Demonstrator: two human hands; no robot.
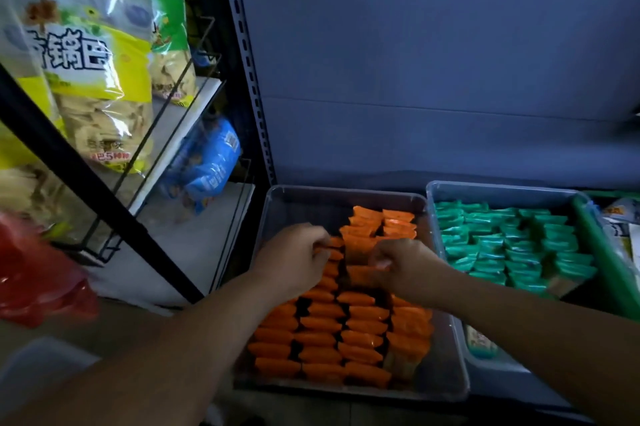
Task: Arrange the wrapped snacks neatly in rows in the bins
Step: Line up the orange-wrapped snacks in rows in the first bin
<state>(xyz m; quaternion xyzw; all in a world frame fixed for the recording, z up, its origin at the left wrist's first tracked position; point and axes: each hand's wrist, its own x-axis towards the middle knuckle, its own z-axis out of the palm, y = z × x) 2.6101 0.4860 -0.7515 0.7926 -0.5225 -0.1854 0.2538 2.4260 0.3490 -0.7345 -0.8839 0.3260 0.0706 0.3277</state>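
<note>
At the far left, a crumpled red plastic bag (pixel 38 270) is seen, blurred. Beside it, large clear bags of pale snacks with yellow and green labels (pixel 93 86) are held on a black wire rack (pixel 180 107), and a blue printed packet (pixel 207 162) is lodged on the shelf below.

Next, a clear rectangular plastic bin (pixel 346 192) is set on a lower shelf. It is filled with small orange wrapped snacks (pixel 329 339), laid crosswise in four rows running from the near wall toward the back. Two short stacks are placed at the back right, while the back left corner of the bin floor is left bare.

The left hand (pixel 294 259) is held over the leftmost row, its fingers curled, and the edge of an orange packet is pinched between thumb and fingertips. The right hand (pixel 401 266) is held just beside it over the middle rows, fingers likewise curled, and another orange packet is pinched at its corner.

To the right, touching the first bin, a second clear plastic bin (pixel 502 188) is packed with teal-green wrapped snacks (pixel 512 245), overlapped in several rows. A pale packet (pixel 479 342) is seen through its near wall. At the far right, the edge of a green plastic crate (pixel 602 259) is visible.
</note>
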